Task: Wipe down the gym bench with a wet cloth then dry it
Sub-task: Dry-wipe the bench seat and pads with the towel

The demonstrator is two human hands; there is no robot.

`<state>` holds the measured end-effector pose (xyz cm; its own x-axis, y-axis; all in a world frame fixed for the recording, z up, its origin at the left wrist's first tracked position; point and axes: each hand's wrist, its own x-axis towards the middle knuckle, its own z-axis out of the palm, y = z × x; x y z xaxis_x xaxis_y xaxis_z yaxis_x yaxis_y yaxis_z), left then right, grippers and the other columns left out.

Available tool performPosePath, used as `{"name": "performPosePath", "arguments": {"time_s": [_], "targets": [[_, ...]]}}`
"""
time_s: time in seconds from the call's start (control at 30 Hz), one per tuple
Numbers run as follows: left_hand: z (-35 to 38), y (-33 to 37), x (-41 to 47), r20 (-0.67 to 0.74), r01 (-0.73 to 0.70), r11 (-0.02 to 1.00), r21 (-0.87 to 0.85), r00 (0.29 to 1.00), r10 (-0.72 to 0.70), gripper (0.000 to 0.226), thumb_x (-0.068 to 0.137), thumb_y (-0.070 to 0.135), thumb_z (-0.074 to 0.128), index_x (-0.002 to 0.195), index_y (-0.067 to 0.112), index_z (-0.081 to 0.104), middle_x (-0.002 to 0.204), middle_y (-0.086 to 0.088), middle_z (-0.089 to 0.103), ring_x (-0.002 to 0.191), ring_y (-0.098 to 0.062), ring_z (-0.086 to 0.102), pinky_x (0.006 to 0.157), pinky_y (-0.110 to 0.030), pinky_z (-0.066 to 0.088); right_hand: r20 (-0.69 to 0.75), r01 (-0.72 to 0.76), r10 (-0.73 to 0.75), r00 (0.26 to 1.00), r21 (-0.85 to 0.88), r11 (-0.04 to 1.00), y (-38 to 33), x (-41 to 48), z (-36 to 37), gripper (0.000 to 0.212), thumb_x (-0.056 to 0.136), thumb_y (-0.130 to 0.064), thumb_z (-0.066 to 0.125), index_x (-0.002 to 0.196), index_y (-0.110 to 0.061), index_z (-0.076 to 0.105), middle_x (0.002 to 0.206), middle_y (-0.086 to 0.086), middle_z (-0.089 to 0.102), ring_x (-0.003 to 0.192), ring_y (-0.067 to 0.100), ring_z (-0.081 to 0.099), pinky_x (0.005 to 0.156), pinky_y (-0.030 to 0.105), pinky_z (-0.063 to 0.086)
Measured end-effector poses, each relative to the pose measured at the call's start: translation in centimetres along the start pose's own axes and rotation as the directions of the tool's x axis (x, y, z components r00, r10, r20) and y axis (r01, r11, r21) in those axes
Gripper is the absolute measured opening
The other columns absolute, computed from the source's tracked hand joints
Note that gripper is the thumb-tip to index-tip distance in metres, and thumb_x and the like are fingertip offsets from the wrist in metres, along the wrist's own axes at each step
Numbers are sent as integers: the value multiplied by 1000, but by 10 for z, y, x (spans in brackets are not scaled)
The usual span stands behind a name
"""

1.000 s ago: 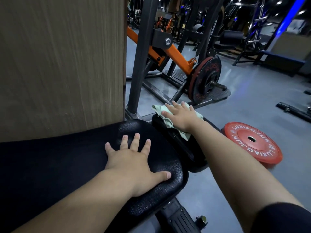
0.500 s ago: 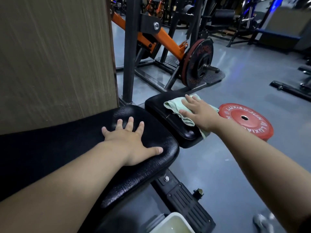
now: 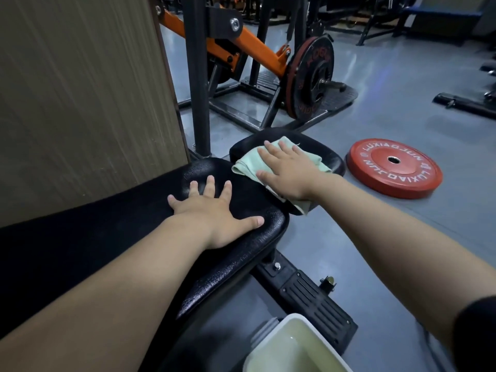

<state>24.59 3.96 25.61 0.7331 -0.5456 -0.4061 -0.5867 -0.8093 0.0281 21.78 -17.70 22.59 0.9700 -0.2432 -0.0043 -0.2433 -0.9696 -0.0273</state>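
Note:
The black padded gym bench (image 3: 112, 237) runs from the lower left toward the centre, with a smaller black seat pad (image 3: 326, 154) beyond its end. My left hand (image 3: 214, 213) rests flat on the main pad, fingers spread. My right hand (image 3: 287, 170) presses flat on a pale green cloth (image 3: 245, 163) that lies across the seat pad and over the gap between the two pads. Part of the cloth hangs out below my right wrist.
A white tub of water (image 3: 292, 345) stands on the floor below the bench. A red weight plate (image 3: 393, 167) lies flat on the grey floor at right. A wooden panel (image 3: 80, 89) rises at left. An orange-and-black plate-loaded machine (image 3: 268, 63) stands behind.
My right hand has slid the cloth along the seat pad toward the main pad. My left hand stays flat on the bench. The view has tilted down, and the tub has come into sight.

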Motion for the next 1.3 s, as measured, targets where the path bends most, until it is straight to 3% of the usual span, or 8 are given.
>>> {"name": "performPosePath", "arguments": {"time_s": [0.3,0.4,0.6,0.83,0.93,1.07,1.3], "targets": [[6,-2,4,-30,-14,1000,-10,999,13,109,68,97,22,153,39,-14,162,3,-24,150,-29,-18,116,-66,-1,29,2,-3,1000,33,999,-8,76,-9,76,95,-68,20,158,-27,12,166,2,3,152,28,-6,122,48,-2],[8,-5,4,-38,-20,1000,-4,999,19,110,66,97,19,153,39,-15,161,3,-25,150,-29,-18,116,-66,0,32,19,-20,999,38,999,21,69,-10,72,97,-65,20,158,-27,10,166,1,2,152,26,-5,122,45,-1],[9,-5,4,-46,-23,1000,-5,999,22,109,67,97,19,153,39,-15,161,3,-26,150,-29,-19,116,-66,-1,42,-104,101,994,81,991,82,49,-11,70,97,-65,24,157,-31,12,166,-1,4,152,24,3,123,41,6],[5,-4,2,-33,-28,999,-16,999,27,109,68,96,22,154,38,-13,162,2,-24,150,-30,-18,116,-67,-2,0,-180,181,983,100,978,81,-12,-6,75,95,-68,20,158,-26,13,166,4,3,152,28,1,123,40,4],[3,-5,3,-25,-30,999,-21,999,30,110,67,96,24,154,38,-12,162,2,-23,150,-31,-17,115,-67,0,-73,-134,139,988,69,989,57,-50,-2,89,82,-71,1,157,-26,15,166,3,6,152,28,-1,121,41,1],[2,-4,3,-24,-21,1000,-13,999,21,112,66,97,24,154,38,-11,163,0,-21,150,-32,-16,115,-68,2,-62,-70,74,995,73,995,24,-62,3,86,84,-68,-2,158,-27,13,166,-4,2,152,25,-4,122,39,-3],[-1,-2,2,-6,-9,1000,5,1000,9,111,68,96,25,155,36,-11,163,-1,-21,150,-33,-15,115,-68,2,-10,71,-71,997,-6,997,-13,35,1,67,102,-50,26,158,-17,9,166,9,1,152,32,-5,122,45,-1]]}}
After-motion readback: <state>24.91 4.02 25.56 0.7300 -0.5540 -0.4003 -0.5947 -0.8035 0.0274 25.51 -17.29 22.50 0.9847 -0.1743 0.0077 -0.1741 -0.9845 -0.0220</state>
